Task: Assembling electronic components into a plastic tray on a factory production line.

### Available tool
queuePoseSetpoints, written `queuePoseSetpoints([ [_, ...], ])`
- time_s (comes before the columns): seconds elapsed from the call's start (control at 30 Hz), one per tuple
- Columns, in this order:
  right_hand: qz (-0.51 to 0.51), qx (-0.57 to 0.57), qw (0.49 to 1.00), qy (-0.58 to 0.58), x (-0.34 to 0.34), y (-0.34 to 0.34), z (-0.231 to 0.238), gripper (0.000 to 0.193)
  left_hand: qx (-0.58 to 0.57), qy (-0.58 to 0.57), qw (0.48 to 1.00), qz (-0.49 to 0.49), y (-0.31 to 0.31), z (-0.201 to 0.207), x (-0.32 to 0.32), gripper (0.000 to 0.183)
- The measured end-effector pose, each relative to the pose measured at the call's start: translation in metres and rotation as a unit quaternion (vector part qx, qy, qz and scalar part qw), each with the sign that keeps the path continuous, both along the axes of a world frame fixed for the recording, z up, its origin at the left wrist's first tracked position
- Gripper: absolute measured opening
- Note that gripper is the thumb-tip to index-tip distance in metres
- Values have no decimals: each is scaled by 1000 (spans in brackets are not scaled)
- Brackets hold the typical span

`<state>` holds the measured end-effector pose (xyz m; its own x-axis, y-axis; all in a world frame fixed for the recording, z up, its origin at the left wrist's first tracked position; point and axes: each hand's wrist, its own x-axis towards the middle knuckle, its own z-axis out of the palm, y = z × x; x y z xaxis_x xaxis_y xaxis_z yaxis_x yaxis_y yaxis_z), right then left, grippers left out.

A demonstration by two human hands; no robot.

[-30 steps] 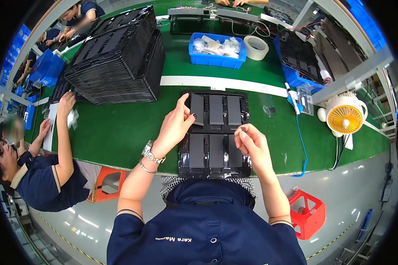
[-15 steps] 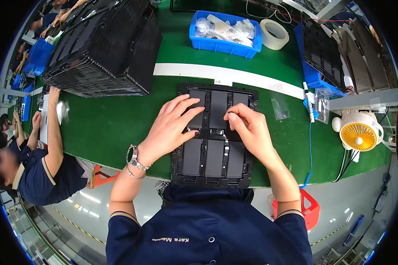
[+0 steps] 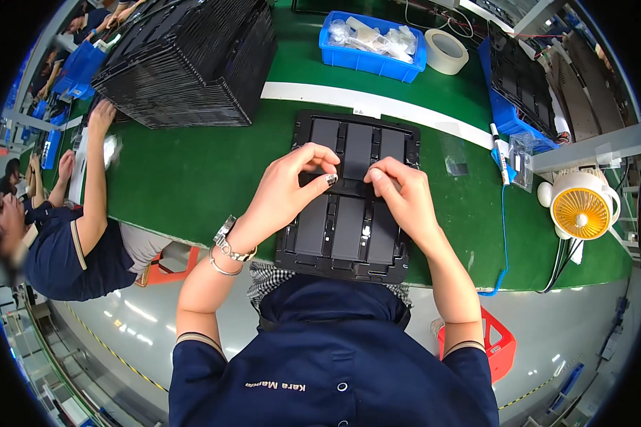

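Observation:
On the bench before me lies a black plastic tray, with dark flat rectangular pieces in its compartments, in two rows. My left hand hovers over its left side, fingers curled and the thumb apart from the forefinger. A small dark, shiny spot shows at the thumb tip; I cannot tell whether it is a loose bit. Over the tray's right side is my right hand, thumb and forefinger pinched together near the middle bar. Whatever is in that pinch is too small or hidden to name.
A tall stack of black trays stands far left, near a co-worker's arm. Behind are a blue bin of clear plastic and a tape roll. On the right are a marker, a clear bag and a yellow-white fan.
My left hand has gone from spread fingers to a curled shape, closer to the right hand. The right hand keeps its pinch. The whole view has shifted slightly.

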<state>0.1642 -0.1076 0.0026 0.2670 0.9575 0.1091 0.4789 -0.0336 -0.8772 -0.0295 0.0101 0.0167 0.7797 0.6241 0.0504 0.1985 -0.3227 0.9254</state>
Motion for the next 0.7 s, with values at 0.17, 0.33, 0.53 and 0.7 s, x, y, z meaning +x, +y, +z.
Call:
queuePoseSetpoints([
  [0.17, 35, 22, 999, 30, -9, -9, 14, 15, -178, -57, 982, -19, -8, 4, 4, 13],
  [0.33, 35, 26, 997, 68, -5, -12, 21, 13, -211, -39, 975, -52, -8, 11, 15, 12],
  [0.53, 30, 44, 997, 59, -3, -13, 20, 11, -248, -43, 962, -101, 0, 13, 31, 9],
  [0.7, 27, 22, 998, 52, -1, -11, 20, 11, -268, -27, 955, -121, 5, 11, 35, 10],
])
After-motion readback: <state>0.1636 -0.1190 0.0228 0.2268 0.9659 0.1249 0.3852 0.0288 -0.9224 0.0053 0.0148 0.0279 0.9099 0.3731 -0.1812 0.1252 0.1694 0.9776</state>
